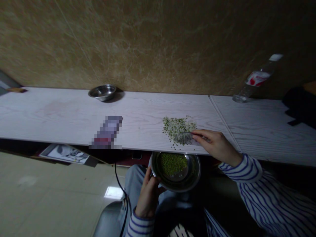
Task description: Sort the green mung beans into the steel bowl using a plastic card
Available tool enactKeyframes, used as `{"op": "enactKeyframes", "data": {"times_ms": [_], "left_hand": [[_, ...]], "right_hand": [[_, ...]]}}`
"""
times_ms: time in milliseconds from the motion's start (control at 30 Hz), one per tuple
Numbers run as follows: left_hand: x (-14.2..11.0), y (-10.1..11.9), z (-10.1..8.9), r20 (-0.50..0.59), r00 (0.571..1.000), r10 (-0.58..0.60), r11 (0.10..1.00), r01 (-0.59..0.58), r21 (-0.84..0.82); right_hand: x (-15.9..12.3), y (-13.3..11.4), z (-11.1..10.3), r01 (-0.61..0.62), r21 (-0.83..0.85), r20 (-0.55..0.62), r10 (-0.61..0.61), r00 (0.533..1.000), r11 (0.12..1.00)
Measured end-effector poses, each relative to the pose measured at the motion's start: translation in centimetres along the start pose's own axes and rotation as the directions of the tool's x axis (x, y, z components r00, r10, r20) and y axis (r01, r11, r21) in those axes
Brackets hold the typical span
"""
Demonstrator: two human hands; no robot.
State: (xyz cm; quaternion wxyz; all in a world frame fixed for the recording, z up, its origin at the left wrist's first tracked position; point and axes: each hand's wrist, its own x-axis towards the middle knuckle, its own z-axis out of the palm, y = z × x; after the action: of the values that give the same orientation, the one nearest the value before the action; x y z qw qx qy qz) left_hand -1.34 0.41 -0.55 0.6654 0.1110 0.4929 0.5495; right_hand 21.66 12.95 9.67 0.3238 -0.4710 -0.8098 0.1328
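With my left hand (150, 190) I grip the left rim of a steel bowl (194, 176), held just below the counter's front edge. Small green beans (173, 163), which look like mung beans, lie inside it, mostly at the left and back. My right hand (214, 143) pinches a small, greyish, partly see-through flat piece (184, 138); its exact kind is unclear. That piece rests on or just over a scattered patch of green beans (175, 125) on the counter, behind the bowl.
A second steel bowl (102, 93) stands near the wall on the white wood-grain counter (143, 108). A pixelated item (106, 133) lies at the front left. To the right are a clear bottle (256, 79) and a dark item (302, 105). A cable (118, 181) hangs below.
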Motion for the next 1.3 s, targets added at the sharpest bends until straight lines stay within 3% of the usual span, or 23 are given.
{"op": "enactKeyframes", "data": {"times_ms": [367,833,1300], "left_hand": [[0.07,-0.09,-0.01,0.023,1.000,-0.014,1.000,0.013,0.024],[-0.16,0.03,0.27,0.037,0.999,-0.008,1.000,0.009,-0.025],[-0.17,-0.04,0.31,0.030,1.000,-0.003,0.999,0.004,-0.034]], "right_hand": [[-0.28,-0.14,-0.09,0.042,-0.107,0.012,-0.040,0.999,0.993],[0.13,-0.62,0.15,0.074,-0.072,0.078,-0.069,0.995,0.995],[-0.36,-0.33,0.72,0.093,-0.067,0.051,-0.090,0.995,0.993]]}}
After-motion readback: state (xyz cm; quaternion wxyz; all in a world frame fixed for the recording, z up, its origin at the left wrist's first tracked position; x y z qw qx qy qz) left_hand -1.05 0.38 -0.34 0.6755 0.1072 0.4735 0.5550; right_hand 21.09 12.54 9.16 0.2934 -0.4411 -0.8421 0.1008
